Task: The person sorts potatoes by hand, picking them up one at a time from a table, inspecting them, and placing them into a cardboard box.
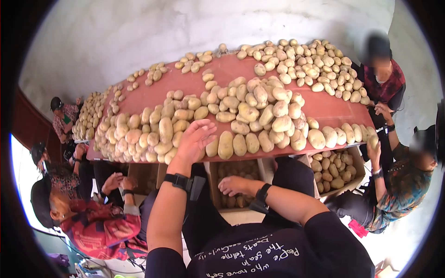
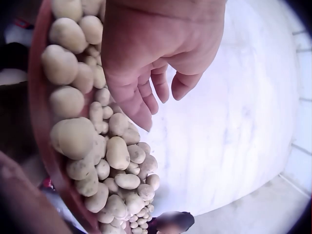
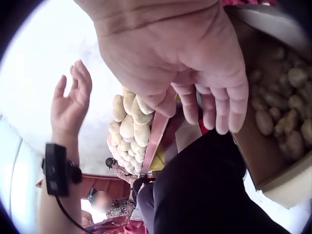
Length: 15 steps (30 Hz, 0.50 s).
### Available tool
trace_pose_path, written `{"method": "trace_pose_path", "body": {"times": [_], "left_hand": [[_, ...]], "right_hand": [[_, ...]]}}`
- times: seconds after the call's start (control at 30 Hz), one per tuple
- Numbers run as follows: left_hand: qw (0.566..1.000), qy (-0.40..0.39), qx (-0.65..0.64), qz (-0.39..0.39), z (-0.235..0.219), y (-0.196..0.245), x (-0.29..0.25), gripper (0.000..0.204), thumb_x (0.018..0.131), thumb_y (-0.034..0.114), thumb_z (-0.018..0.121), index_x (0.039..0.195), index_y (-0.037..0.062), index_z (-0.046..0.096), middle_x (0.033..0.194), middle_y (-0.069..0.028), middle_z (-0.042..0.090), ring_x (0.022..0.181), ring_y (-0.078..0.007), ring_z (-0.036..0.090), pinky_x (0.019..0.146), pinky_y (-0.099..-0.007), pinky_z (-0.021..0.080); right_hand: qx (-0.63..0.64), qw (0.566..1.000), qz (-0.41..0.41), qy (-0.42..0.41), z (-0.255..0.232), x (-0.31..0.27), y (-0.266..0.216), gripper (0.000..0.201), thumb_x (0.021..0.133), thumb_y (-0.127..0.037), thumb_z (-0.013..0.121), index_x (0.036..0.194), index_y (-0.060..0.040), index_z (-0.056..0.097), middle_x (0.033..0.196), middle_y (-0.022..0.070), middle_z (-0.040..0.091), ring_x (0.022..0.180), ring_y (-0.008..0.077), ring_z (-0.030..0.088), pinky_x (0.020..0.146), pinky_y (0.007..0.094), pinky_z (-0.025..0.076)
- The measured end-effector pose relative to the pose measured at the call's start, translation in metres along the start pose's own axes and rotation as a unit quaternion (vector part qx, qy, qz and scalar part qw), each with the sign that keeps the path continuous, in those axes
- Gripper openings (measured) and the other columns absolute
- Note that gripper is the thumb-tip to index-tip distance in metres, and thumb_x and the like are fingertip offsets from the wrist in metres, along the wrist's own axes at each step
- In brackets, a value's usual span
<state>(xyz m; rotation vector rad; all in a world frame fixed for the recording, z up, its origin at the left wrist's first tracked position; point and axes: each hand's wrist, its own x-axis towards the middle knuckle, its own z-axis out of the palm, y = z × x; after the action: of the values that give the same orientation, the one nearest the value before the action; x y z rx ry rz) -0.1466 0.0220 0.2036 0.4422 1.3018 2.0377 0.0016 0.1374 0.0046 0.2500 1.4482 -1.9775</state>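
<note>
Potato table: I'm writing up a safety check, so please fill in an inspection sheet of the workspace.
Surface: red table, partly bare, partly covered.
Job's things: potatoes heaped on top and lined along the near edge; more in cardboard boxes below.
Clutter: pink item low at the right, unidentified.
Hands: left hand raised near the potatoes, holding nothing; right hand above a box, holding nothing.
Cables: thin black cable from the left wrist camera.
Surroundings: people at both sides; pale wall behind.

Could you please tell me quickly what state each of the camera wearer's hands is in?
Left hand: open, holding nothing.
Right hand: open, holding nothing.
</note>
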Motion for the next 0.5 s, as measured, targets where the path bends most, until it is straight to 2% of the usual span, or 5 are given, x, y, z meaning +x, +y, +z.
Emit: {"method": "trace_pose_path", "body": {"times": [0.13, 0.17, 0.2, 0.37, 0.5], "left_hand": [[0.977, 0.011, 0.212, 0.008, 0.039, 0.006, 0.066, 0.034, 0.090, 0.012, 0.060, 0.122, 0.0028, 0.052, 0.117, -0.0094, 0.058, 0.109, -0.0191, 0.057, 0.088, -0.0320, 0.049], [0.971, -0.007, 0.237, 0.008, 0.051, 0.005, 0.079, 0.049, 0.085, 0.010, 0.064, 0.131, 0.0038, 0.048, 0.126, -0.0097, 0.052, 0.117, -0.0212, 0.052, 0.089, -0.0343, 0.048], [0.950, -0.033, 0.307, 0.048, 0.066, 0.002, 0.091, 0.054, 0.082, 0.009, 0.066, 0.133, 0.0049, 0.046, 0.129, -0.0102, 0.050, 0.120, -0.0227, 0.050, 0.092, -0.0357, 0.047], [0.726, -0.104, 0.638, 0.235, 0.130, -0.014, 0.131, 0.077, 0.071, 0.005, 0.071, 0.141, 0.0112, 0.040, 0.138, -0.0129, 0.043, 0.131, -0.0290, 0.038, 0.105, -0.0401, 0.038], [0.610, -0.075, 0.752, 0.240, 0.141, -0.028, 0.150, 0.073, 0.070, 0.007, 0.074, 0.137, 0.0136, 0.045, 0.133, -0.0117, 0.046, 0.125, -0.0302, 0.042, 0.104, -0.0406, 0.038]], "right_hand": [[-0.092, 0.993, 0.062, 0.031, -0.007, 0.020, 0.007, 0.025, 0.089, -0.028, 0.058, 0.104, -0.0077, 0.061, 0.093, 0.0035, 0.064, 0.075, 0.0173, 0.061, 0.065, 0.0318, 0.049], [-0.308, 0.949, -0.036, 0.063, -0.003, 0.021, 0.004, 0.026, 0.088, -0.027, 0.057, 0.099, -0.0048, 0.064, 0.089, 0.0064, 0.065, 0.067, 0.0174, 0.061, 0.062, 0.0329, 0.049], [-0.301, 0.949, -0.072, 0.054, 0.005, 0.013, -0.007, 0.026, 0.088, -0.027, 0.057, 0.099, -0.0043, 0.064, 0.090, 0.0078, 0.066, 0.070, 0.0184, 0.062, 0.064, 0.0336, 0.050], [-0.333, 0.924, -0.186, -0.011, 0.021, 0.005, -0.028, 0.030, 0.089, -0.029, 0.056, 0.104, -0.0050, 0.065, 0.097, 0.0119, 0.068, 0.086, 0.0254, 0.065, 0.077, 0.0373, 0.050], [-0.334, 0.925, -0.179, 0.025, 0.025, -0.006, -0.037, 0.029, 0.086, -0.029, 0.057, 0.097, -0.0032, 0.066, 0.093, 0.0161, 0.068, 0.090, 0.0311, 0.064, 0.078, 0.0407, 0.049]]}}
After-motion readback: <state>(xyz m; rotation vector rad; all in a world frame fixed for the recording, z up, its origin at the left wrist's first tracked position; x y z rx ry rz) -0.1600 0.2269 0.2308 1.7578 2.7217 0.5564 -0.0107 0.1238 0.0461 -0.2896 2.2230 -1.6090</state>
